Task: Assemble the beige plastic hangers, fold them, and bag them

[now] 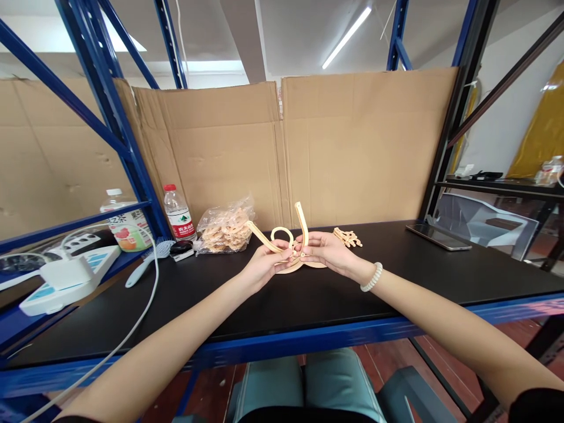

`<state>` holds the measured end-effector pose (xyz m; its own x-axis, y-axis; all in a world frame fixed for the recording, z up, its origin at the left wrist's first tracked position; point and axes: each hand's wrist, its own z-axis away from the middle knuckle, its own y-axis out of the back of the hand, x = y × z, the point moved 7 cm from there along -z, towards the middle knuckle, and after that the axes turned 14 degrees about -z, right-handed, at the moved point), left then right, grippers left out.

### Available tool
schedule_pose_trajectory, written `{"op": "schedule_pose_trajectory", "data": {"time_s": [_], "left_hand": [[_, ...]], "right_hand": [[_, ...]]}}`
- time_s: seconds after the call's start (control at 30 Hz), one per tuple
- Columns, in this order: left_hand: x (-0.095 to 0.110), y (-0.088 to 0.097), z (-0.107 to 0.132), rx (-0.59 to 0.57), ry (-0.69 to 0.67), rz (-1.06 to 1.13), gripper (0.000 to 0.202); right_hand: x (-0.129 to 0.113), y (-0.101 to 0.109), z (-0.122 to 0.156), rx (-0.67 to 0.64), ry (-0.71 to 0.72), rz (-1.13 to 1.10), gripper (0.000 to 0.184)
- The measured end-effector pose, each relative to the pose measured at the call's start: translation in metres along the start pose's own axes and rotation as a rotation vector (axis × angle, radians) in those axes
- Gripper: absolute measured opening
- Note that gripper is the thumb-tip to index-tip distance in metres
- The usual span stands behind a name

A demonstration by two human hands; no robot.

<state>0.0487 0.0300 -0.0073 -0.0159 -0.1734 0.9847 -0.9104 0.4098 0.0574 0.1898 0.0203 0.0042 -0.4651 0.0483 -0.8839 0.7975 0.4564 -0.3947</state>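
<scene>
Both my hands meet over the middle of the black tabletop. My left hand (263, 265) pinches a pale wooden strip (263, 236) that slants up to the left. Close beside it, my right hand (328, 251) grips a second pale curved strip (302, 220), which stands nearly upright with small holes at its ends. Behind my fingertips a light wooden ring (282, 230) shows, and rounded wooden loops (288, 268) stick out below them. Where these parts join is hidden by my fingers.
A clear bag of light wooden pieces (227, 230) and a red-capped water bottle (178, 214) stand left. Further left lie a hairbrush (150, 258), white cable (150, 299) and power strip (70, 282). On the right are small wooden pieces (348, 237) and a phone (437, 237). Cardboard (365, 147) walls the back.
</scene>
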Motion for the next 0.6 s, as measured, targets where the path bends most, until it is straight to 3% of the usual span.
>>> {"op": "schedule_pose_trajectory", "data": {"time_s": [0.3,0.6], "left_hand": [[0.0018,-0.0037,-0.0015,-0.040,-0.038,0.010,0.029],[0.0065,-0.0068,-0.0008,-0.096,-0.100,-0.007,0.026]], "right_hand": [[-0.0050,0.0043,-0.0011,0.067,0.114,0.157,0.033],[-0.0049,-0.0005,-0.0017,-0.014,0.126,0.152,0.033]]}}
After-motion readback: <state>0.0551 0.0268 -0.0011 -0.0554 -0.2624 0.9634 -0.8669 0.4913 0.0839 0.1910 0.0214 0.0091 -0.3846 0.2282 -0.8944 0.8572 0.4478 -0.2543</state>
